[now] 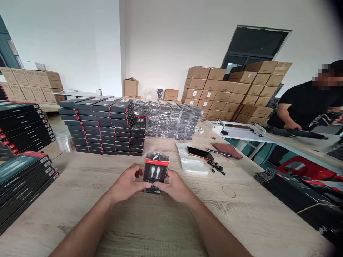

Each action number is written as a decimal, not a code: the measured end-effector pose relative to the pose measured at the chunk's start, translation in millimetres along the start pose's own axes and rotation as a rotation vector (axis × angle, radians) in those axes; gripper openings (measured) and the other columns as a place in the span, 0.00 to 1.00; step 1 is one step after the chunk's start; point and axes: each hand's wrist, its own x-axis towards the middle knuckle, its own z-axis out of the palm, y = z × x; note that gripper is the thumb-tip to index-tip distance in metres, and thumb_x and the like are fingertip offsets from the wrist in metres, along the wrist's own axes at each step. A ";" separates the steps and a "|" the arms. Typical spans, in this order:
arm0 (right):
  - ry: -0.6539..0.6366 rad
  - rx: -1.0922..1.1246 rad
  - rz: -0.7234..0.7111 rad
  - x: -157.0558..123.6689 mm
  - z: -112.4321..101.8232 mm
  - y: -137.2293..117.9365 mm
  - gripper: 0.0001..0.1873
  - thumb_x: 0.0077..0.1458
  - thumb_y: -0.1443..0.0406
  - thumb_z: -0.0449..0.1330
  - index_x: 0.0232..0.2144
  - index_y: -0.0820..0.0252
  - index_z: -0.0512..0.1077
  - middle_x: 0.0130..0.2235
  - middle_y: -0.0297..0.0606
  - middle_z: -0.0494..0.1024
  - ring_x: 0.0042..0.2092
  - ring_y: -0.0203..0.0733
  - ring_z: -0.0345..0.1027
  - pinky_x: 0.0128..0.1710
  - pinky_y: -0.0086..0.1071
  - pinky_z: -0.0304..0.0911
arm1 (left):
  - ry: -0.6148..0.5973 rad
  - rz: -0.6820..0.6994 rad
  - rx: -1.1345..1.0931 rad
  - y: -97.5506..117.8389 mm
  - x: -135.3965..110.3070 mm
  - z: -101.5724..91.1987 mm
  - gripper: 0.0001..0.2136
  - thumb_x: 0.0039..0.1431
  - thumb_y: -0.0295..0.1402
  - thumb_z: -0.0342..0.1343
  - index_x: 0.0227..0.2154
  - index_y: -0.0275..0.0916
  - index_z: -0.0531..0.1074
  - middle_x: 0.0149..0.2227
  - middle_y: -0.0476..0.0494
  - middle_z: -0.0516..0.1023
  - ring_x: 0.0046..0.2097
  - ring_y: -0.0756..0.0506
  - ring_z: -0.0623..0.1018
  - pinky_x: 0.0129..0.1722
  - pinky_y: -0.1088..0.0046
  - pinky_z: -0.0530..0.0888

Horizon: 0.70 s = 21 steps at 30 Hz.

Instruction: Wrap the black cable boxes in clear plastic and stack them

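Between my two hands is a small black box [156,170] with a red stripe and a picture of two white cable plugs, in clear plastic wrap. My left hand [130,182] grips its left side, thumb across the lower front. My right hand [175,184] closes on the right side, its thumb tip near the other thumb. The far fingers are partly hidden by the box. Just beyond stand stacked black boxes [104,132], with plastic-wrapped boxes [167,119] beside them.
Right of my hands lie clear plastic bags [191,164], a phone [200,153], small black pieces [216,167] and a yellow rubber band [228,191]. Black flat packs [297,200] flank the right edge, stacked boxes [24,182] the left. A person [302,96] works at another table.
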 end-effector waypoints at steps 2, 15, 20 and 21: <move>-0.072 0.002 0.025 -0.9 1.3 5.6 0.15 0.45 0.64 0.65 0.39 0.60 0.74 0.38 0.35 0.79 0.39 0.42 0.72 0.41 0.37 0.67 | -0.010 0.060 0.063 1.6 2.1 -1.3 0.11 0.45 0.36 0.64 0.33 0.39 0.75 0.37 0.44 0.74 0.40 0.45 0.71 0.42 0.71 0.66; 0.426 0.531 0.069 9.4 -13.1 0.7 0.16 0.48 0.56 0.64 0.36 0.59 0.73 0.34 0.38 0.80 0.33 0.42 0.73 0.36 0.37 0.69 | -0.268 -0.183 -0.202 4.0 -7.7 27.8 0.27 0.48 0.40 0.62 0.51 0.40 0.65 0.28 0.50 0.73 0.24 0.52 0.69 0.24 0.76 0.65; 0.572 0.724 0.118 10.0 -15.0 -2.3 0.16 0.42 0.56 0.68 0.32 0.60 0.74 0.31 0.38 0.80 0.30 0.41 0.73 0.31 0.33 0.69 | -0.243 -0.108 -0.120 28.2 -16.5 25.3 0.31 0.43 0.37 0.66 0.53 0.38 0.67 0.35 0.44 0.76 0.35 0.46 0.74 0.31 0.75 0.69; 0.570 0.730 0.115 9.7 -12.2 -5.0 0.16 0.42 0.57 0.68 0.31 0.60 0.74 0.31 0.37 0.80 0.30 0.40 0.73 0.31 0.32 0.68 | -0.214 -0.093 -0.123 33.3 -17.9 25.1 0.33 0.44 0.37 0.65 0.55 0.39 0.65 0.40 0.42 0.76 0.39 0.44 0.74 0.34 0.73 0.70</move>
